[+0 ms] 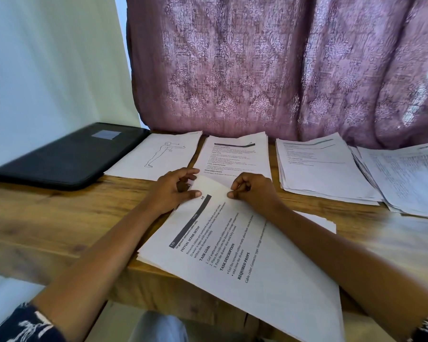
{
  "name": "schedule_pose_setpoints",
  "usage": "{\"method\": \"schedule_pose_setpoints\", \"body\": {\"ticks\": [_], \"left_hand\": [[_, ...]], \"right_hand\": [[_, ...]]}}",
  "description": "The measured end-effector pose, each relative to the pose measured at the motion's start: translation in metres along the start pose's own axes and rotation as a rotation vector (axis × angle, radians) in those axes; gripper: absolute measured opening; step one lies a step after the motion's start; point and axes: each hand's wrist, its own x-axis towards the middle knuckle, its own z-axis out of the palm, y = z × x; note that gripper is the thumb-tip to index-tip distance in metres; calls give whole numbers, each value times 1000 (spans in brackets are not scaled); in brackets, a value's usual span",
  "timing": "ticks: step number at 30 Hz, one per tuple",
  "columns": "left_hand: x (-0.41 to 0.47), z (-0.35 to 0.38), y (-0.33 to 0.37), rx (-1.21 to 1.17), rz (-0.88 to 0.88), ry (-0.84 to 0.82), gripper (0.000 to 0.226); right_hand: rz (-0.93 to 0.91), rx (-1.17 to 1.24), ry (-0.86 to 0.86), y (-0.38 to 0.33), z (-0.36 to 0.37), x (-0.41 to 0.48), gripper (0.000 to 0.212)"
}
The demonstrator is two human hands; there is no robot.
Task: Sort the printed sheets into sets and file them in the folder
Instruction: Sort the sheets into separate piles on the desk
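Both the left hand (pixel 173 191) and right hand (pixel 253 190) pinch the top sheet (pixel 245 255) by its far edge, probably to peel it off the near pile (pixel 150 259); the folder (pixel 67 156) lies closed, far left on the desk (pixel 59 218).

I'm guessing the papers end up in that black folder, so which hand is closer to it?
The left hand. It grips the far edge of the top sheet, to the right of the folder; the right hand pinches the same edge farther right.
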Motion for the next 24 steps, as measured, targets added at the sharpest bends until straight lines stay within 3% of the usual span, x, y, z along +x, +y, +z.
{"method": "schedule_pose_setpoints", "body": {"ticks": [7,12,18,21,24], "left_hand": [[-3,-1,5,-37,-73,-24,32],[-6,-11,18,-207,-69,63,20],[1,-11,16,-741,-158,172,57],[20,-4,27,-658,-289,128,60],[50,-3,40,-473,-350,83,47]], "right_hand": [[-61,-140,28,3,-8,1,17],[-119,-3,262,-4,-25,1,6],[165,244,577,14,-60,24,4],[258,251,660,18,-73,45,13],[318,209,690,12,-91,76,22]]}}
